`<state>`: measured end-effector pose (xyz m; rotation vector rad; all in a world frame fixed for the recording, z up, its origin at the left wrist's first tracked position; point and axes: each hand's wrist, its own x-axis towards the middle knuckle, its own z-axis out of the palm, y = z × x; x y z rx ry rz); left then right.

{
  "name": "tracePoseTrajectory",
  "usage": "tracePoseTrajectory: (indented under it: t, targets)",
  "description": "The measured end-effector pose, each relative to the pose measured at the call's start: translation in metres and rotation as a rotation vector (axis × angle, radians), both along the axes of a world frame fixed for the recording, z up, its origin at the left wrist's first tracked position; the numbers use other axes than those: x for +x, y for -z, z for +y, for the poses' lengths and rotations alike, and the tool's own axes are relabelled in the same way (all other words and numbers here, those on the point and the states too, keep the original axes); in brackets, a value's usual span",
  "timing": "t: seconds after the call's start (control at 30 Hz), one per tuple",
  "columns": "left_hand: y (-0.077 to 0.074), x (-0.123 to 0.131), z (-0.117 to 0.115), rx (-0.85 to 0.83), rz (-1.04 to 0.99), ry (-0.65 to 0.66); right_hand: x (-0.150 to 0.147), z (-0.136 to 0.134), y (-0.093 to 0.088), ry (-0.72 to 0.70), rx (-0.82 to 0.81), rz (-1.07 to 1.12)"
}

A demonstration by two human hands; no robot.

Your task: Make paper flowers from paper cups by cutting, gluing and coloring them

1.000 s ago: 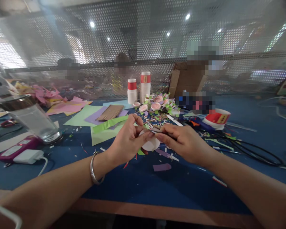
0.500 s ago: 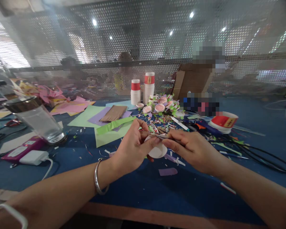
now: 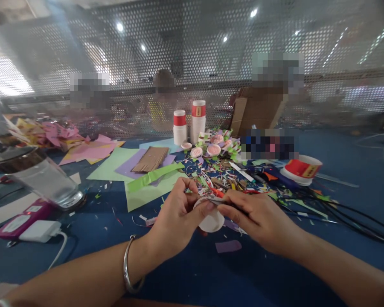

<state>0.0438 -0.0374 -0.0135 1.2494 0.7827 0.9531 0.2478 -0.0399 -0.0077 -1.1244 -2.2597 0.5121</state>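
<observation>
Pinched between thumb and fingers, my left hand (image 3: 179,213) holds a white paper disc (image 3: 212,221), low over the table in front of me. My right hand (image 3: 255,215) grips a slim metal tool (image 3: 216,199), whose tip lies at the disc's upper edge. Fingers cover the tool's handle, so its exact kind is not clear. Behind both hands are many small paper scraps (image 3: 208,175). A purple paper strip (image 3: 228,246) lies on the table just below the disc.
Stacked paper cups (image 3: 198,128) stand at the back, beside a pile of pink-topped discs (image 3: 213,149). A red-and-white cup (image 3: 302,169) and black cables (image 3: 348,217) are right. Left are coloured sheets (image 3: 109,164), brown corrugated card (image 3: 150,159), a glass bottle (image 3: 56,181) and a purple power strip (image 3: 25,218).
The view has tilted and shifted slightly, so the hands and table sit lower in the picture. Both hands keep their hold, with the tool still at the disc's upper edge.
</observation>
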Motion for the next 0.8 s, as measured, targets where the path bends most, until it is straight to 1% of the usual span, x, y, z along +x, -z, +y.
tracePoseTrajectory:
  t: [0.13,0.33,0.6,0.8]
  targets:
    - [-0.001,0.000,0.003,-0.017,0.026,0.002,-0.001,0.001,0.002,0.025,-0.025,-0.017]
    - [0.002,0.002,0.008,-0.016,-0.019,0.020,0.002,0.004,0.005,0.033,-0.063,-0.011]
    - [0.001,0.002,0.010,-0.025,-0.040,0.047,0.003,0.003,0.003,0.021,-0.025,0.026]
    - [0.000,0.001,0.011,-0.069,-0.076,0.084,0.002,0.002,0.003,0.025,-0.036,0.060]
